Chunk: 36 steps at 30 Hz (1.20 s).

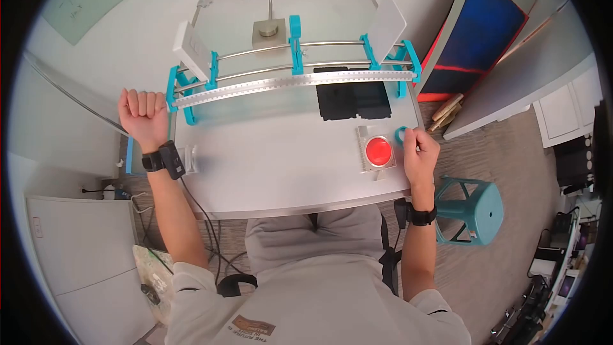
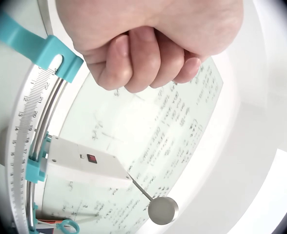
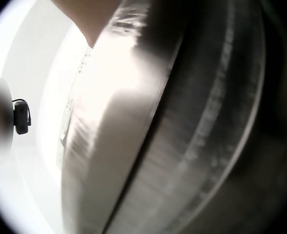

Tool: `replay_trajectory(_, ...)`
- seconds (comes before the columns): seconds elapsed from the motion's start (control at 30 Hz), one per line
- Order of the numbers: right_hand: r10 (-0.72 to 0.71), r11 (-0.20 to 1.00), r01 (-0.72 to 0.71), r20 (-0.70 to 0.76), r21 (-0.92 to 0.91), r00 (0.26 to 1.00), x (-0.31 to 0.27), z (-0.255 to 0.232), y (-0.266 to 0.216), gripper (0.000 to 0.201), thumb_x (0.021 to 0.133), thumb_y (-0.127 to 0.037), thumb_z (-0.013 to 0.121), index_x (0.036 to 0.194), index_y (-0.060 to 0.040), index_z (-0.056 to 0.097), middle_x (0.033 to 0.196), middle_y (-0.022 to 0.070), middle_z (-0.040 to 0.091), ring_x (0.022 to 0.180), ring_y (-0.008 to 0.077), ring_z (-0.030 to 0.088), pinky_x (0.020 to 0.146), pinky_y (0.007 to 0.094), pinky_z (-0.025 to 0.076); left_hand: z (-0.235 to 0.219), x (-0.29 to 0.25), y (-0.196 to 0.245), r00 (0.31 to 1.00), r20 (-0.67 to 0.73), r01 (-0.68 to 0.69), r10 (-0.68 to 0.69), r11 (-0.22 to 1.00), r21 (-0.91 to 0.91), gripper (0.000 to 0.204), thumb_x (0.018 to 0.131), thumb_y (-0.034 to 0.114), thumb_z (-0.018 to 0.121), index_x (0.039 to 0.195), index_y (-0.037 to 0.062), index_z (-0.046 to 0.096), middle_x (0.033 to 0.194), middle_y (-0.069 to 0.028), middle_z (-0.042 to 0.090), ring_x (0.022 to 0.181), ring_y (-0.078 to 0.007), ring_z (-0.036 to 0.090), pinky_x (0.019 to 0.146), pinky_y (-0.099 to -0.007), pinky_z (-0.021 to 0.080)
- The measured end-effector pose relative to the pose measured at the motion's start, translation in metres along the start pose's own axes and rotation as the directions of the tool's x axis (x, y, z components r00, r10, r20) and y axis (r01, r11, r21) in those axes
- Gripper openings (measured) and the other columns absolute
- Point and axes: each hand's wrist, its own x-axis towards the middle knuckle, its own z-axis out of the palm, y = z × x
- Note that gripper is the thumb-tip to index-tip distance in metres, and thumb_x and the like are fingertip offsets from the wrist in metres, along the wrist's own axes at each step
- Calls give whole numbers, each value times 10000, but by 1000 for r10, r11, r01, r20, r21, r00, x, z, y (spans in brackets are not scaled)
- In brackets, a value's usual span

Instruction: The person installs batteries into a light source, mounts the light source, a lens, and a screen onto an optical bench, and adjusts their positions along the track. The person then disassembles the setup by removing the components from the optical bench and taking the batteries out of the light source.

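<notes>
In the head view my left hand is curled into a fist beside the left end of an optical bench, which has metal rods, teal supports and a ruler. From the left wrist view, the curled fingers are empty, close to the bench's teal end piece. My right hand, fingers curled, is over the table's right edge. Right at its fingertips, partly covered, is a teal ring. A red disc with a pale rim sits just left of it on a clear plate. The right wrist view hides most of the hand.
The bench carries a white box, a teal ring holder and a white screen. Behind it stands a metal base with a rod. Black sheets lie beneath the ruler. A teal stool stands right of the table.
</notes>
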Motion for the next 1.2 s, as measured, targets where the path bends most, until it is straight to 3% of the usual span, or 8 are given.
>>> replay_trajectory(0.07,-10,993,0,86,116,996,2,2,-2,129,888,-69,720,837,-11,617,662,32,522,591,104,455,547,280,381,-2,0,0,1000,-9,-8,8,1000,2,501,1080,244,402,605,173,260,505,48,176,472,-111,149,522,-311,190)
replay_trajectory(0.1,-5,993,-24,237,120,971,4,-6,-6,263,786,-69,796,1013,-47,666,852,27,615,711,128,541,632,275,435,-3,0,0,1000,-18,-11,11,1000,11,500,1079,243,400,605,174,259,504,48,177,472,-110,149,523,-311,192)
replay_trajectory(0.3,-187,976,215,386,-30,903,5,-19,-39,622,657,-131,899,1231,-80,665,1158,111,645,1050,294,600,913,391,502,-8,2,-1,999,48,20,-18,999,-38,500,1073,217,418,598,168,270,513,43,177,477,-112,157,516,-299,199)
replay_trajectory(0.43,-216,952,282,385,-122,897,2,-21,-46,634,647,-156,911,1228,-76,671,1174,125,656,1099,332,597,954,423,500,3,0,2,998,-44,-40,41,999,11,501,1072,223,424,597,169,272,511,45,175,479,-111,158,519,-299,197)
replay_trajectory(0.73,-250,937,324,403,-126,880,4,-13,-52,410,707,-108,868,1087,-44,725,1044,107,682,995,312,618,873,410,519,-5,0,9,998,54,-42,45,998,-51,494,1071,258,408,599,172,288,510,58,197,472,-111,164,529,-316,198)
replay_trajectory(0.8,-186,977,212,356,-33,916,3,-4,-72,377,724,-111,859,1070,-50,721,1046,113,682,978,312,627,851,396,529,-4,1,7,998,50,-29,32,999,-42,494,1069,256,405,595,173,290,507,60,204,462,-111,163,528,-312,201)
replay_trajectory(1.0,-399,917,371,412,150,819,-16,86,-137,338,752,-140,843,1045,-73,688,1021,96,663,953,309,630,808,395,538,-3,2,8,999,33,-28,30,998,-56,492,1038,234,452,580,179,280,497,58,182,459,-108,164,530,-306,199)
replay_trajectory(1.2,-394,914,388,485,119,780,-30,132,-150,317,778,-151,831,1046,-75,679,1007,91,659,954,292,631,806,401,548,-6,3,8,998,46,-37,41,994,-99,496,1051,268,430,591,162,277,511,51,194,479,-117,154,515,-315,196)
